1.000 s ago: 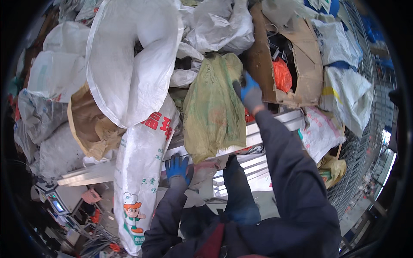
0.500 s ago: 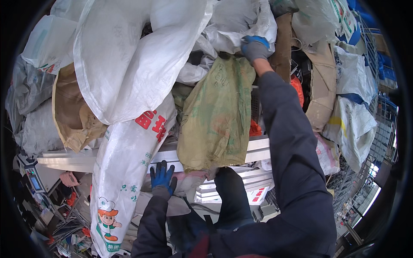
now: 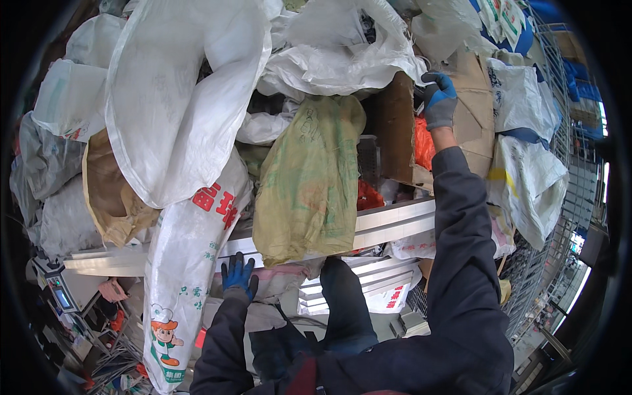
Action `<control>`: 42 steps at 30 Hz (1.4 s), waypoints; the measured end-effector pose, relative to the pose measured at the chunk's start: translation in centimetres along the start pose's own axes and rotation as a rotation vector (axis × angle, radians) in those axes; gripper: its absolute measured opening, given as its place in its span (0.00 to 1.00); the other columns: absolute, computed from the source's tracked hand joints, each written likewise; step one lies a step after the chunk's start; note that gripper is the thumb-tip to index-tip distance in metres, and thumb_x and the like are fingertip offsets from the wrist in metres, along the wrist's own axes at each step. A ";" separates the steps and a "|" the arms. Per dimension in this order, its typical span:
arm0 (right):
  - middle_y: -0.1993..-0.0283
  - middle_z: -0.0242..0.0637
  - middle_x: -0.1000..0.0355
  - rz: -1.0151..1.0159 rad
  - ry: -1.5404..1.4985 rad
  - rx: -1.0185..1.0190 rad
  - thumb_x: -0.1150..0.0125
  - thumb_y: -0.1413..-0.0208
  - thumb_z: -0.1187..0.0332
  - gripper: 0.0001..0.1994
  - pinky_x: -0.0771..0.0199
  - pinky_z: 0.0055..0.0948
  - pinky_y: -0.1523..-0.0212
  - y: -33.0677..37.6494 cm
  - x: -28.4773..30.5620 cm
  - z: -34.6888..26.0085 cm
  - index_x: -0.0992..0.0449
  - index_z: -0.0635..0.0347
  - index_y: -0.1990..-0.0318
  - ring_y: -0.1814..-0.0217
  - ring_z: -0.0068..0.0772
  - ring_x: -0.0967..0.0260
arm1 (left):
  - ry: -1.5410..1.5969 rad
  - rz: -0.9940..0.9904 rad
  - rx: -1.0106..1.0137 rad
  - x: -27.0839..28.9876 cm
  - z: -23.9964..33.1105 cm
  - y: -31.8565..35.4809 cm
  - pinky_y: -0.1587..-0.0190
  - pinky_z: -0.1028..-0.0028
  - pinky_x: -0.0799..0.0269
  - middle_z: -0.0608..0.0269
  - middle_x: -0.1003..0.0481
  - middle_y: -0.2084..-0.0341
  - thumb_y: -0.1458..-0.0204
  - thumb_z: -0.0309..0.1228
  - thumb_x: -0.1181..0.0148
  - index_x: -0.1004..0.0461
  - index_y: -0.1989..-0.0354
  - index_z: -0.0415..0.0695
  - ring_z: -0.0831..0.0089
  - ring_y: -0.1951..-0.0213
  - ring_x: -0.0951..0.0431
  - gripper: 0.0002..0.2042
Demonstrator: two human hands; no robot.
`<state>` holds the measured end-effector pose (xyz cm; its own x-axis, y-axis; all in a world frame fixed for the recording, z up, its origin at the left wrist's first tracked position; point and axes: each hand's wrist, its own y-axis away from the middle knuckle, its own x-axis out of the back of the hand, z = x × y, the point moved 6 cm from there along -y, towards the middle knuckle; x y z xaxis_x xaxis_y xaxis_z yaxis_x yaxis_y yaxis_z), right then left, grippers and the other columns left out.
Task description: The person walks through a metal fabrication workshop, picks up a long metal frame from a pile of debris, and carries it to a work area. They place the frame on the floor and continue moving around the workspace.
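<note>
My right hand (image 3: 440,104), in a blue and grey glove, pinches the corner of a white plastic sack (image 3: 329,69). The sack's edge is drawn taut toward it, across a brown cardboard box (image 3: 395,135). Lower down on the left, my left hand (image 3: 238,275), gloved alike, lies with fingers spread against the silver metal bars (image 3: 395,220). Between my two hands a yellow-green woven sack (image 3: 309,187) hangs over the bars. Beside my left hand droops a long white printed sack (image 3: 191,263) with a cartoon chef on it.
Another large white sack (image 3: 178,99) covers the upper left, by an opened brown paper bag (image 3: 115,191). Orange-red plastic (image 3: 423,145) shows behind the cardboard. White sacks (image 3: 526,184) hang along a wire mesh fence (image 3: 559,224) on the right. A device with a small screen (image 3: 61,296) stands lower left.
My right hand has moved right and slightly down, pulling the white sack's edge along. More of the cardboard box's inside shows. My left hand stays on the bars, and the view has shifted a little.
</note>
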<state>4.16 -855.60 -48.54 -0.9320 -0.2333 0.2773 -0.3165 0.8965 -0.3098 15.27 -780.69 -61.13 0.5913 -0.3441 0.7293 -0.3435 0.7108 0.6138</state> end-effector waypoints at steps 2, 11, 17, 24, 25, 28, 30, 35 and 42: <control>0.69 0.32 0.20 -0.055 0.139 -0.099 0.42 0.43 0.76 0.09 0.27 0.28 0.67 -0.1 0.9 -0.2 0.15 0.61 0.61 0.71 0.25 0.28 | 0.003 0.003 -0.006 0.2 0.1 0.1 0.23 0.37 0.62 0.47 0.49 0.21 0.40 0.48 0.44 0.35 0.25 0.57 0.45 0.21 0.51 0.33; 0.62 0.47 0.17 -1.474 0.956 0.303 0.37 0.41 0.53 0.14 0.20 0.52 0.59 25.8 -4.7 -4.9 0.15 0.50 0.56 0.61 0.54 0.19 | 0.018 -0.049 -0.053 0.8 0.0 0.2 0.24 0.37 0.60 0.45 0.50 0.20 0.41 0.48 0.43 0.36 0.25 0.55 0.43 0.21 0.51 0.34; 0.56 0.46 0.18 -1.664 0.556 0.057 0.36 0.42 0.51 0.17 0.22 0.51 0.51 50.1 -5.8 -17.1 0.16 0.45 0.49 0.54 0.54 0.20 | 0.018 -0.161 0.005 1.6 -0.2 0.5 0.21 0.43 0.61 0.47 0.54 0.19 0.41 0.50 0.40 0.39 0.23 0.56 0.48 0.20 0.53 0.37; 0.50 0.51 0.18 -1.819 0.835 -0.153 0.40 0.40 0.45 0.24 0.23 0.51 0.44 57.1 -4.3 -22.6 0.16 0.49 0.46 0.46 0.57 0.21 | 0.371 -0.185 0.141 7.2 1.5 0.6 0.29 0.52 0.36 0.47 0.30 0.31 0.43 0.52 0.39 0.28 0.33 0.53 0.52 0.30 0.30 0.31; 0.54 0.49 0.17 -1.725 0.877 -0.031 0.39 0.40 0.45 0.23 0.21 0.49 0.46 55.9 -5.1 -23.0 0.15 0.51 0.49 0.49 0.56 0.20 | 0.470 -0.188 0.063 8.8 2.6 1.1 0.34 0.53 0.31 0.46 0.26 0.36 0.42 0.53 0.39 0.27 0.33 0.54 0.50 0.36 0.25 0.30; 0.47 0.51 0.18 -1.329 0.856 -0.303 0.42 0.37 0.47 0.25 0.24 0.48 0.41 52.9 -5.3 -24.6 0.16 0.55 0.44 0.43 0.54 0.21 | 0.741 -0.009 -0.129 14.3 4.7 7.3 0.44 0.53 0.21 0.46 0.19 0.47 0.41 0.55 0.39 0.26 0.34 0.57 0.44 0.48 0.18 0.29; 0.48 0.50 0.17 -1.296 0.822 -0.427 0.40 0.36 0.49 0.24 0.23 0.44 0.42 53.8 -6.3 -26.1 0.17 0.57 0.44 0.44 0.50 0.20 | 0.830 0.082 -0.257 18.2 4.5 13.6 0.41 0.54 0.23 0.46 0.20 0.45 0.40 0.54 0.38 0.27 0.32 0.53 0.45 0.45 0.19 0.30; 0.48 0.47 0.16 -1.593 0.752 -0.508 0.36 0.37 0.47 0.25 0.22 0.41 0.42 59.7 -9.3 -30.3 0.17 0.54 0.41 0.43 0.45 0.18 | 1.182 -0.063 -0.369 24.2 -4.5 28.3 0.39 0.64 0.26 0.49 0.20 0.42 0.36 0.47 0.37 0.29 0.30 0.47 0.62 0.42 0.19 0.29; 0.42 0.46 0.18 -1.537 0.711 -0.365 0.36 0.37 0.47 0.25 0.23 0.40 0.38 59.6 -16.0 -33.9 0.18 0.51 0.39 0.39 0.46 0.20 | 1.669 0.239 -0.169 24.7 -19.1 43.0 0.42 0.70 0.24 0.56 0.18 0.47 0.31 0.29 0.41 0.27 0.33 0.38 0.72 0.49 0.19 0.20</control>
<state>6.22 -785.63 -40.61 0.4436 -0.7788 0.4434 -0.6227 0.0879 0.7775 29.04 -746.85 -22.51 0.6477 0.6693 -0.3640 -0.5219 0.7378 0.4280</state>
